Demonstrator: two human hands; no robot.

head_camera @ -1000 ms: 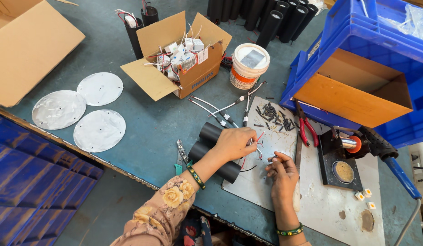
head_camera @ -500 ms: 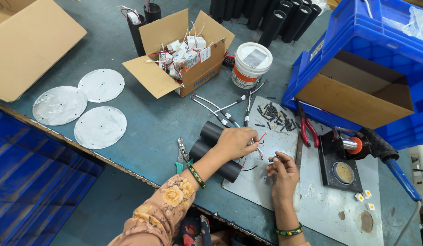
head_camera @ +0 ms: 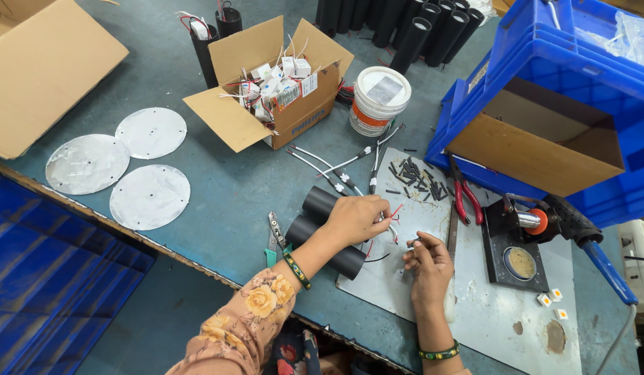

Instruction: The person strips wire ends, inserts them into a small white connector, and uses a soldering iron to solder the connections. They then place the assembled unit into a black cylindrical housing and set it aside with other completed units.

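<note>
My left hand (head_camera: pixel 358 219) rests on two black tubes (head_camera: pixel 315 221) lying at the table's front, its fingers pinched on thin red and white wires (head_camera: pixel 395 212). My right hand (head_camera: pixel 426 264) is just to the right, over a grey metal sheet (head_camera: pixel 419 285), with its fingertips closed on a small dark piece at the wires' other end. A heap of short black sleeve pieces (head_camera: pixel 413 177) lies on the sheet beyond both hands.
An open cardboard box (head_camera: pixel 277 87) of small wired parts and a white tub (head_camera: pixel 379 101) stand behind. Red-handled pliers (head_camera: pixel 464 198), a soldering iron stand (head_camera: pixel 527 229), blue crates (head_camera: pixel 572 83), three round metal discs (head_camera: pixel 120 170), green-handled cutters (head_camera: pixel 273 239) and upright black tubes (head_camera: pixel 405 24) surround the work spot.
Both hands stay at the wires above the black tubes; the fingers have shifted only slightly. The view has drifted a little.
</note>
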